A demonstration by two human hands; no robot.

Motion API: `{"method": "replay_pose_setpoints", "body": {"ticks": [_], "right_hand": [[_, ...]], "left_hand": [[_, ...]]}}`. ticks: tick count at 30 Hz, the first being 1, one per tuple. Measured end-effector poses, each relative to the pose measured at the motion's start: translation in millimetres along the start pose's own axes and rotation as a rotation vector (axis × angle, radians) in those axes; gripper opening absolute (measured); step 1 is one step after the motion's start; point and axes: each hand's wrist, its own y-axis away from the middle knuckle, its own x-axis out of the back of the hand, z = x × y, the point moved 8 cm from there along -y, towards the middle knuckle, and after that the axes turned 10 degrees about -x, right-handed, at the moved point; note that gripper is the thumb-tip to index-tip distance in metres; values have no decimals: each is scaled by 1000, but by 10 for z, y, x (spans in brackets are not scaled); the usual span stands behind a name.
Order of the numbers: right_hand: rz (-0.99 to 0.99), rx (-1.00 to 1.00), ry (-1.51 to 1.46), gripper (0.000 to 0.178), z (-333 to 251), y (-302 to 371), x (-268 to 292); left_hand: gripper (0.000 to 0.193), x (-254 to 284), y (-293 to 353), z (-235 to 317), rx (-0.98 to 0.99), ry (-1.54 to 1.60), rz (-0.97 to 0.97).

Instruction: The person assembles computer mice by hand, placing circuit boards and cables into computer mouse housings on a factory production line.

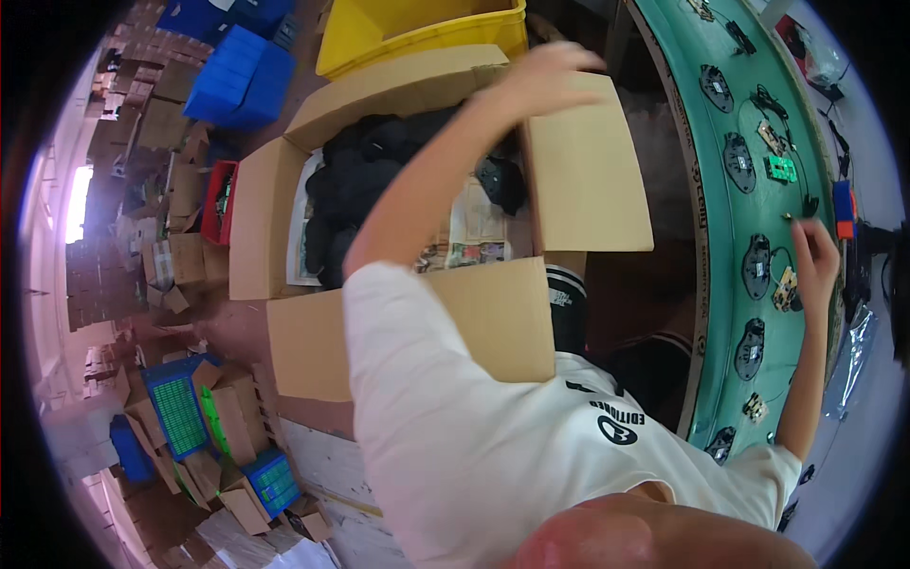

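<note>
My left arm reaches across an open cardboard box (412, 327). At its far right corner my left hand (559, 81) is open, fingers stretched out beside the right flap, holding nothing visible. Inside the box lies a dark heap of rounded black pieces (370, 171). One black mouse-shaped shell (500, 185) sits apart, near printed paper (479, 223). Over the green bench (725, 204), my right hand (815, 256) has its fingers drawn together at a tiny brass-coloured piece; what they grip is too small to make out. Nearby are a green circuit board (781, 170) and a black mouse base (755, 266).
More mouse bases (738, 162) and small boards with cables (755, 408) line the bench. A yellow crate (422, 28) stands beyond the box. Blue bins (242, 76), a red bin (218, 201) and stacked cartons (175, 266) are at the left.
</note>
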Motion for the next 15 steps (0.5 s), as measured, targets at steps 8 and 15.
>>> {"method": "replay_pose_setpoints", "body": {"ticks": [8, 15], "right_hand": [[124, -189, -165, 14, 615, 883, 262], [118, -229, -166, 17, 534, 1089, 205]], "left_hand": [[110, 1455, 4064, -1605, 1171, -88, -60], [107, 308, 3218, -802, 876, 123, -360]]}}
